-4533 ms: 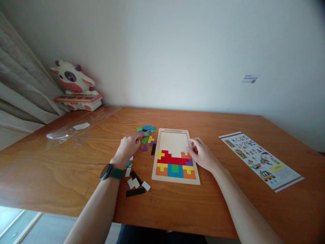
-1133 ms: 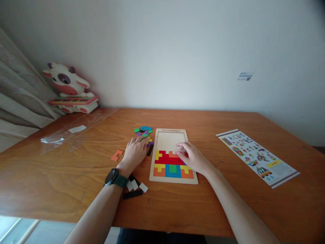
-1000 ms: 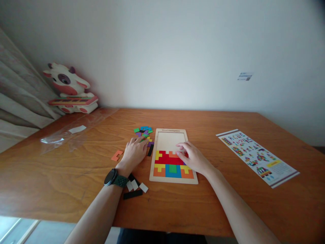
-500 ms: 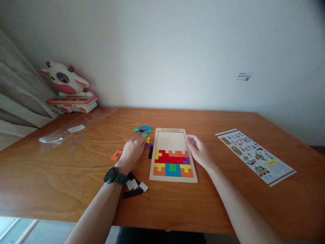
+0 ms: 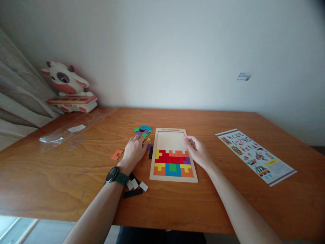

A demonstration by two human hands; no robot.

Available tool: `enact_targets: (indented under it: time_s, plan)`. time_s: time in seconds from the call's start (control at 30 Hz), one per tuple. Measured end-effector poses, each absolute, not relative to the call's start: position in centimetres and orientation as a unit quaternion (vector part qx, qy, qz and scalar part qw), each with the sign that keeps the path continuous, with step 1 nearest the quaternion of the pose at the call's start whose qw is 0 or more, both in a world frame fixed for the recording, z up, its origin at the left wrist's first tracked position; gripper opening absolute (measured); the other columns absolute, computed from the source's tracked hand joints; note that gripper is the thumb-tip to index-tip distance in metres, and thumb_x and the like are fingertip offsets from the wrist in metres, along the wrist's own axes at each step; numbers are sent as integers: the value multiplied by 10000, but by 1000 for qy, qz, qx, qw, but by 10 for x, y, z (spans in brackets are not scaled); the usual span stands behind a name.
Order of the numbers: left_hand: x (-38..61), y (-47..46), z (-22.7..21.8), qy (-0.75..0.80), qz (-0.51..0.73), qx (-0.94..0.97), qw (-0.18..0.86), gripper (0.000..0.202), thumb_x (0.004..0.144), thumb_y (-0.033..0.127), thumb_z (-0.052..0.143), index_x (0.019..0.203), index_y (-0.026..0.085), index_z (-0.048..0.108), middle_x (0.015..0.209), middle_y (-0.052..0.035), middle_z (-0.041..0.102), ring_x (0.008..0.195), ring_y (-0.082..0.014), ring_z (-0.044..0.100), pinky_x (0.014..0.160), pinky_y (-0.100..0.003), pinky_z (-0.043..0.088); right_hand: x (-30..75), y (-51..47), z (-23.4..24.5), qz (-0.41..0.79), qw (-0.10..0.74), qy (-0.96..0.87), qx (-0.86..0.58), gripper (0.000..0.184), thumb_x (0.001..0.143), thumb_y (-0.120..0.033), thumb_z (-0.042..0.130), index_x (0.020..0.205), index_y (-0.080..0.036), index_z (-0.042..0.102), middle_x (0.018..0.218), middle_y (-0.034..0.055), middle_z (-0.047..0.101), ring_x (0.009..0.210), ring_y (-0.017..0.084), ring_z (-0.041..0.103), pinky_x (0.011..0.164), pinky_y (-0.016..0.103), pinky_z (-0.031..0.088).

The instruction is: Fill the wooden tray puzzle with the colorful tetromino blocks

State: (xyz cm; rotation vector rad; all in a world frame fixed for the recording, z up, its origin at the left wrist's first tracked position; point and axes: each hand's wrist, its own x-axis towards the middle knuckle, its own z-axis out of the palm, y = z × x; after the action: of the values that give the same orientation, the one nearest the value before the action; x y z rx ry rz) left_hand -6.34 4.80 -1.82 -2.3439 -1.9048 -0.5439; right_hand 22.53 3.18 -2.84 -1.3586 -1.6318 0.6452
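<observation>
My left hand point(image 5: 134, 149), with a dark watch point(image 5: 112, 174) at its wrist, reaches over the loose pieces left of the board. Its fingertips close on a yellow puzzle piece point(image 5: 147, 141), which they partly cover. My right hand point(image 5: 198, 151) hovers at the right edge of the wooden puzzle board point(image 5: 173, 180). Its fingers are curled, thumb and index together, with nothing visible in them. Coloured pieces, including a red one point(image 5: 167, 158) and a green one point(image 5: 172, 167), fill the lower part of the board. The upper part shows bare wood.
Green, blue and purple pieces point(image 5: 144, 127) lie beyond my left hand; an orange piece point(image 5: 117, 154) lies left of it. White and black pieces point(image 5: 133, 193) are near my left wrist. A printed sheet point(image 5: 256, 157) lies right, a plastic bag point(image 5: 63, 135) and cow toy point(image 5: 71, 88) left.
My left hand has shifted slightly right, and its fingertips now partly cover the yellow piece. My right hand's fingertips have moved left, over the board's edge.
</observation>
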Motion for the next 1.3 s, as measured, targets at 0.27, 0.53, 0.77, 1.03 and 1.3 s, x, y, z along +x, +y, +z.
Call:
enact_targets:
  time_s: [0.27, 0.53, 0.77, 1.03, 1.3]
  plan:
    - [-68, 61, -26, -644, -203, -735, -55, 274, 891, 430, 618, 932, 173, 704, 937, -86, 694, 874, -226, 645, 801, -324, 487, 223, 31, -29, 249, 443, -665, -548, 429, 930, -556, 486, 1062, -192, 671, 1042, 117, 660, 888, 235, 615, 731, 352, 498]
    - [-70, 53, -11, -635, -215, -728, -143, 252, 891, 409, 593, 791, 203, 698, 851, -45, 737, 792, -194, 663, 670, -274, 430, 223, 32, -33, 243, 450, -666, -542, 412, 925, -546, 510, 1042, -185, 672, 994, 109, 662, 848, 230, 607, 721, 350, 491]
    - [-74, 52, -10, -643, -234, -709, -173, 282, 755, 431, 722, 922, 206, 694, 945, -40, 746, 815, -200, 676, 687, -269, 460, 222, 31, -31, 239, 440, -675, -541, 396, 931, -533, 506, 1036, -187, 666, 1014, 116, 658, 846, 230, 606, 709, 348, 487]
    - [-71, 51, -16, -634, -249, -700, -214, 270, 756, 411, 716, 929, 204, 712, 894, -31, 756, 801, -193, 680, 673, -266, 470, 221, 30, -30, 234, 439, -683, -535, 369, 931, -520, 511, 1016, -194, 660, 984, 111, 647, 813, 221, 589, 691, 347, 484]
    - [-73, 49, -17, -626, -247, -709, -211, 336, 742, 489, 710, 937, 215, 710, 893, -33, 751, 812, -208, 686, 683, -277, 481, 222, 31, -31, 229, 437, -687, -534, 364, 934, -513, 504, 1020, -198, 665, 989, 112, 654, 812, 223, 595, 693, 354, 488]
